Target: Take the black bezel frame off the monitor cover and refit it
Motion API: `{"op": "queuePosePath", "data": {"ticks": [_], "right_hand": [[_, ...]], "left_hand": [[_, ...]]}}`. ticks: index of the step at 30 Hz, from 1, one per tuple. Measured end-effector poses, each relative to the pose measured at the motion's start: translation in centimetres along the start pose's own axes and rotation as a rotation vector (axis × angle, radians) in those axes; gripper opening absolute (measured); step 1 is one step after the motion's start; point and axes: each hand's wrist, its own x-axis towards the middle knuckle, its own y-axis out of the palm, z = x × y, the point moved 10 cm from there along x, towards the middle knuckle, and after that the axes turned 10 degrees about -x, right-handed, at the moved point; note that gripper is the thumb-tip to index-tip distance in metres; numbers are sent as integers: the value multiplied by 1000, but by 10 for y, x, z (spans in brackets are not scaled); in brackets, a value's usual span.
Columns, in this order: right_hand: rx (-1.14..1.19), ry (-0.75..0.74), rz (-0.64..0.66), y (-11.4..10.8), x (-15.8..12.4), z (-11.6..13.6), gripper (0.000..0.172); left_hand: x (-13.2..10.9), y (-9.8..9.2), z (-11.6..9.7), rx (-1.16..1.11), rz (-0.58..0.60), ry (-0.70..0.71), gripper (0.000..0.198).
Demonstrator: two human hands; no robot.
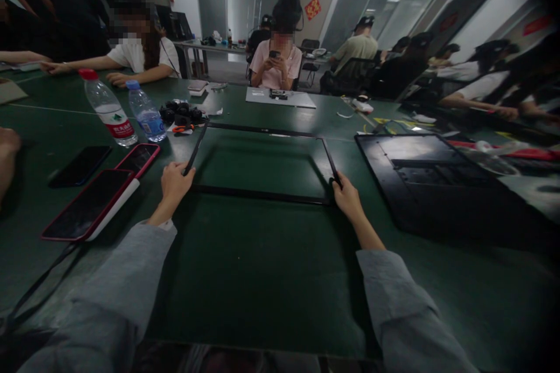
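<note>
A thin black laptop screen bezel [262, 193], an open rectangular frame, is held above the green table [271, 280]. My left hand [175, 183] grips its left side near the lower corner, fingers closed round the strip. On the opposite side, my right hand [347, 191] pinches the right strip close to its lower corner. Green tabletop shows through the opening. To the right of my right hand lies a black laptop casing part [420, 180] with cutouts. Left of my left hand are phones, one a pink-cased phone [91, 204].
Two water bottles, one red-capped bottle [109, 111] and one blue-capped bottle [146, 113], stand at left beside orange-handled pliers [182, 127]. A dark phone [81, 166] lies nearby. Across the table a person [277, 61] holds a phone behind a grey panel [280, 98]. Other people sit around.
</note>
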Motion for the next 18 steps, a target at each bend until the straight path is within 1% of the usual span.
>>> {"op": "queuePosePath", "data": {"ticks": [4,7,11,15,18], "right_hand": [[-175,59,49,5,2,-3,59],[-246,87,74,7,3,-5,58],[-225,91,49,6,3,-5,53],[-187,54,19,3,3,0,55],[-162,30,-38,-3,3,4,55]], "left_hand": [[-2,7,-1,154,78,-46,47],[-3,10,-1,220,127,-59,50],[-3,12,-2,251,145,-45,50],[-4,13,-4,270,157,-39,53],[-4,14,-5,248,168,-45,57]]}}
